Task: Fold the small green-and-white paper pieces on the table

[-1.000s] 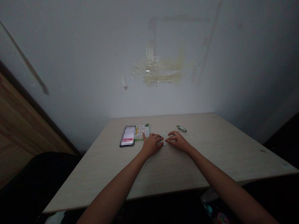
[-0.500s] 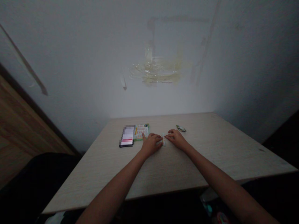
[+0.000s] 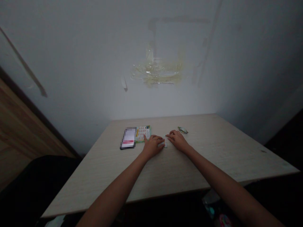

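Note:
A small white slip with coloured print lies flat on the table between my hands. My left hand rests at its left side, palm down, fingers stretched out over that edge and thumb spread away. At the upper right of the slip, my right hand has its fingers drawn together, with the fingertips pinching or pressing its edge. The fingers hide much of the slip. Just beyond my left thumb lies a printed sheet with rows of small pictures and a green border.
A phone-like dark-edged object, its face pixelated, overlaps the sheet's left side. A small crumpled wrapper lies beyond my right hand. The wooden table meets a wall with clear tape on it.
Both hands stay over the slip with almost the same pose; the right fingers have shifted very slightly. The whole view has drifted a little.

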The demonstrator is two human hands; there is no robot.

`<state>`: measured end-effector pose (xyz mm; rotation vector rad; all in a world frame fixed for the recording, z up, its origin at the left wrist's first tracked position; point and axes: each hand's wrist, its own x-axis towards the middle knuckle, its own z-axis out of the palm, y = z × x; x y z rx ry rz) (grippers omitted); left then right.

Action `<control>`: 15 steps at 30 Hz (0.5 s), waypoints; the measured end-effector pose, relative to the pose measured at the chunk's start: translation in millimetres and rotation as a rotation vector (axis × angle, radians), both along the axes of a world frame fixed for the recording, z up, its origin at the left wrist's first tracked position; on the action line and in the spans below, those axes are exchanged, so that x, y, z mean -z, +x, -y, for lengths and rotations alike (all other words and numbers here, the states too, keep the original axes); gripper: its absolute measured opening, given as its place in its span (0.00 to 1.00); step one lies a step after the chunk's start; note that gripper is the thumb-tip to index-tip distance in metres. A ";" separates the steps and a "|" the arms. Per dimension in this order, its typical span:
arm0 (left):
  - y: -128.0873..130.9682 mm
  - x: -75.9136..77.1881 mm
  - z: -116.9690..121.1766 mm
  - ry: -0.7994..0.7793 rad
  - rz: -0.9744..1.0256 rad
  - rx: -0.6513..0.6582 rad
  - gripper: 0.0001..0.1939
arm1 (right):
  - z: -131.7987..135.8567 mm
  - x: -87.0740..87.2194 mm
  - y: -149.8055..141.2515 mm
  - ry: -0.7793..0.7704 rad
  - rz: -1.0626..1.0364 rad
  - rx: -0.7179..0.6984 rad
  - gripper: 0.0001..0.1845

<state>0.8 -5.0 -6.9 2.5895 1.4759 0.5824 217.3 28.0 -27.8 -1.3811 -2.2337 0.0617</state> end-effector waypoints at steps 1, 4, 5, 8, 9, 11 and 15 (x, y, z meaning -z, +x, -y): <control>0.0 0.4 -0.4 0.003 0.007 0.003 0.16 | 0.4 -0.5 -0.7 -0.002 0.007 0.009 0.17; 0.1 1.5 -1.2 0.007 0.009 0.000 0.16 | 0.3 -0.7 -2.3 -0.013 0.023 0.032 0.18; 0.3 1.6 -1.1 0.008 0.006 -0.006 0.16 | 0.1 -0.5 -2.6 -0.015 0.026 0.039 0.18; 0.7 1.5 -0.5 0.014 0.000 -0.016 0.16 | 0.4 0.1 -3.1 -0.011 0.031 0.057 0.18; 0.8 1.4 -0.2 0.014 -0.001 -0.016 0.16 | 1.0 0.1 -3.2 -0.010 0.033 0.063 0.18; 0.8 1.1 0.2 0.013 -0.001 -0.014 0.16 | 2.7 -0.4 -3.5 -0.008 0.037 0.071 0.18; 0.6 1.3 0.6 0.013 0.018 -0.002 0.15 | 6.6 -2.3 -5.1 0.007 0.044 0.076 0.20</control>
